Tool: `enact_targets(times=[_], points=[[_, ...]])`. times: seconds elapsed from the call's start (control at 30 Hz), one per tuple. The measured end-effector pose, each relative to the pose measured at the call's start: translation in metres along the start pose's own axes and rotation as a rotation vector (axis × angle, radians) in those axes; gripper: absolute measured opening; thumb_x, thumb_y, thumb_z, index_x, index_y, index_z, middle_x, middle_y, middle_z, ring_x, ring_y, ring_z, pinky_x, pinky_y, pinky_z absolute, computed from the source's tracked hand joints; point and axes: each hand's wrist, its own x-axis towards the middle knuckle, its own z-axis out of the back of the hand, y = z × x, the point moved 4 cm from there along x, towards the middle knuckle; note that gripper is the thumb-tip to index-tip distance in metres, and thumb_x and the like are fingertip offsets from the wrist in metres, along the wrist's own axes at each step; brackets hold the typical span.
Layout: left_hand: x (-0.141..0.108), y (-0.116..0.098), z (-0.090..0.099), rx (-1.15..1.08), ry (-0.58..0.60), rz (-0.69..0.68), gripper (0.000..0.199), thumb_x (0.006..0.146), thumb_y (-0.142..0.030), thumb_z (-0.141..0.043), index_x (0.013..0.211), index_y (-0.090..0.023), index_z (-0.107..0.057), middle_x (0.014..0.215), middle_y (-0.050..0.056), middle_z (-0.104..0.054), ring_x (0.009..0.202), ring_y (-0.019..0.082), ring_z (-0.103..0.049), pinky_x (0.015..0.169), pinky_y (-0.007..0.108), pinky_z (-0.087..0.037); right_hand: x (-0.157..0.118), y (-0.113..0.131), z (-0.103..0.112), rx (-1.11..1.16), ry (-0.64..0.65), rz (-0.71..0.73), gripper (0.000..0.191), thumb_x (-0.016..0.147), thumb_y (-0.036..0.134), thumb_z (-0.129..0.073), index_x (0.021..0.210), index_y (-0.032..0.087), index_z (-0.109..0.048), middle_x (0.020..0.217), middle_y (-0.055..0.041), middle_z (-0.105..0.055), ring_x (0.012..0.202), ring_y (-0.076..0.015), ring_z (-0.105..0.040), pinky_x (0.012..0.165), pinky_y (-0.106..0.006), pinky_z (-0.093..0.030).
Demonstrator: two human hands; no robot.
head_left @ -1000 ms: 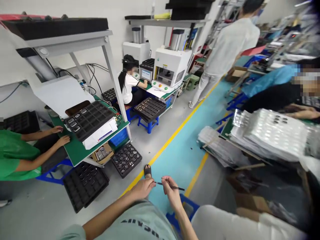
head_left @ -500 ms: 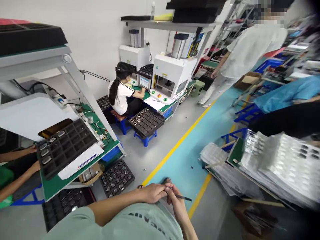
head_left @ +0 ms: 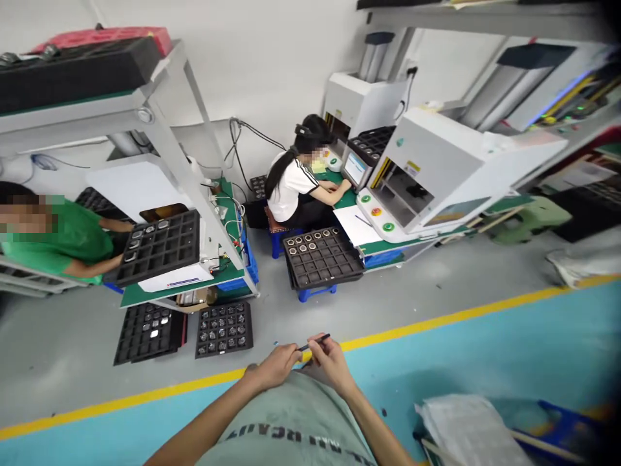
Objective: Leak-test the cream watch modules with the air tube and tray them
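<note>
In front of my waist I hold a thin dark pen (head_left: 320, 338), which slants up to the right. Its lower end is at the curled fingers of my left hand (head_left: 277, 366). My right hand (head_left: 333, 364) pinches it near the other end with thumb and fingers. Both hands are closed and close together, over the floor. Fine details of the pen are too small to make out.
Ahead, a seated person (head_left: 295, 184) works beside a white press machine (head_left: 436, 162). A compartment tray (head_left: 323, 262) rests on a blue stool. Another person (head_left: 63, 239) sits at the left bench. Trays of parts (head_left: 223, 329) lie on the floor; wrapped sheets (head_left: 466, 427) sit lower right.
My view has turned to the right and the workstations appear nearer. The pen, pointing down to the right before, now points up to the right. The walking person has left the view.
</note>
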Motion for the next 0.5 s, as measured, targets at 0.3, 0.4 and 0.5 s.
enact_targets(times=[0.3, 0.4, 0.5], points=[[-0.04, 0.005, -0.028, -0.188, -0.397, 0.266, 0.029, 0.105, -0.035, -0.032, 0.091, -0.023, -0.055, 0.092, 0.008, -0.071, 0.089, 0.023, -0.067, 0.085, 0.034, -0.05, 0.026, 0.018, -0.034, -0.219, 0.416, -0.058, 0.061, 0.068, 0.081, -0.074, 0.073, 0.023, -0.057, 0.051, 0.0063, -0.049, 0.046, -0.0106, -0.044, 0.046, -0.024, -0.036], [-0.055, 0.02, -0.026, -0.246, -0.456, 0.251, 0.032, 0.107, -0.037, -0.03, 0.104, -0.023, -0.059, 0.105, 0.01, -0.073, 0.098, 0.024, -0.068, 0.091, 0.036, -0.05, 0.024, 0.013, -0.052, -0.278, 0.434, -0.048, 0.055, 0.07, 0.074, -0.077, 0.076, 0.021, -0.062, 0.056, 0.0041, -0.055, 0.051, -0.0117, -0.049, 0.049, -0.025, -0.041], [-0.062, 0.038, -0.023, -0.304, -0.456, 0.191, 0.032, 0.106, -0.037, -0.032, 0.111, -0.022, -0.06, 0.113, 0.012, -0.073, 0.104, 0.025, -0.068, 0.095, 0.038, -0.049, 0.016, 0.004, -0.067, -0.337, 0.411, -0.033, 0.052, 0.071, 0.07, -0.078, 0.077, 0.02, -0.065, 0.059, 0.0035, -0.058, 0.055, -0.0123, -0.052, 0.054, -0.026, -0.045]])
